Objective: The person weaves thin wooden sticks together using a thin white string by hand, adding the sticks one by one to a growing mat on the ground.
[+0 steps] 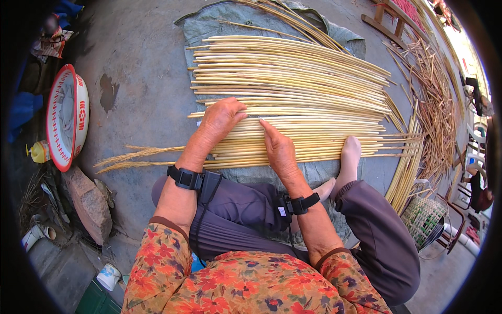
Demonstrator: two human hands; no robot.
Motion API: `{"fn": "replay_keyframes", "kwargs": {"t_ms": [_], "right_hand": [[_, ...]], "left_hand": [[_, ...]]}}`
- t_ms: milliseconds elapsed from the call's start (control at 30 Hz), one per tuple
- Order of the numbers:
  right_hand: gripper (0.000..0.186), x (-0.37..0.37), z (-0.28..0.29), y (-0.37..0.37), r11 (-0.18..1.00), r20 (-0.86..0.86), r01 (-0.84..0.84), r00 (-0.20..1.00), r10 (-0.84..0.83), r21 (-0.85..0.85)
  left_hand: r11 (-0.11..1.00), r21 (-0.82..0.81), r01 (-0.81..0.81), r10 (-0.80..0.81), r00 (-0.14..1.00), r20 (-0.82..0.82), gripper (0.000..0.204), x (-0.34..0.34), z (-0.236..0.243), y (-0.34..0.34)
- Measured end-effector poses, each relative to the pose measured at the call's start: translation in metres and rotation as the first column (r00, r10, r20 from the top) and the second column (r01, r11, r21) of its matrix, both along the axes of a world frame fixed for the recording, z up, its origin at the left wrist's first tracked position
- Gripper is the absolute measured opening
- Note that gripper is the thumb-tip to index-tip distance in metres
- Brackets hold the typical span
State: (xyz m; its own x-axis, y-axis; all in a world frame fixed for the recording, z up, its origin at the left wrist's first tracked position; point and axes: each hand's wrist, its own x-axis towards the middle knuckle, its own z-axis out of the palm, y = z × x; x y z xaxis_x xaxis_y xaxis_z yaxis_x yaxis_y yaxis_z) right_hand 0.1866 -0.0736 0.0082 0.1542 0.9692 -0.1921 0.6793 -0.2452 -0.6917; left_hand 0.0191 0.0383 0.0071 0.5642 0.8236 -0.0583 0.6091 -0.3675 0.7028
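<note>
Pale straight stalks [293,68] lie side by side in a wide mat-like layer on a grey-green sheet [204,26], several with feathery ends [123,163] sticking out to the left. My left hand [222,118] rests over the middle rows, fingers curled down at the stalks; what they hold is hidden. My right hand [277,146] is just right of it and lower, index finger stretched toward a narrow gap between rows, thumb near it; anything small at its fingertip is too small to make out. My stockinged foot [350,154] is at the right side of the stalks.
A red-rimmed enamel basin [81,131], yellow bottle [39,153], large rock [89,209] and white cup [109,276] are at the left. At the right are loose brown stalks [429,110], a wooden frame [387,21], a woven basket [423,220] and white chairs [473,157].
</note>
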Motion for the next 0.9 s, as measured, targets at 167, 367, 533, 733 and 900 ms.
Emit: {"fn": "replay_keyframes", "kwargs": {"t_ms": [167, 367, 533, 733, 900], "right_hand": [[0.029, -0.0019, 0.0011, -0.0004, 1.000, 0.008, 0.010, 1.000, -0.010, 0.026], [0.029, -0.0018, 0.0008, -0.0008, 0.999, -0.003, 0.008, 1.000, -0.008, 0.038], [0.028, -0.0012, 0.0005, 0.0000, 1.000, 0.019, 0.002, 1.000, -0.002, 0.026], [0.029, -0.0010, 0.0006, -0.0004, 1.000, 0.003, 0.006, 1.000, -0.006, 0.003], [0.029, -0.0015, -0.0006, -0.0007, 0.999, 0.004, 0.009, 1.000, -0.010, 0.033]], "left_hand": [[1.000, -0.005, -0.014, 0.014, 1.000, 0.005, 0.018, 0.0012, 0.0005, -0.0006], [1.000, 0.005, -0.018, 0.018, 1.000, 0.009, 0.018, 0.0008, -0.0005, -0.0010], [1.000, 0.015, -0.010, 0.009, 1.000, 0.013, 0.017, 0.0005, -0.0012, -0.0009], [1.000, 0.006, -0.013, 0.013, 1.000, 0.012, 0.017, 0.0004, -0.0012, -0.0008], [1.000, 0.004, -0.013, 0.013, 1.000, 0.000, 0.018, 0.0002, -0.0008, -0.0005]]}}
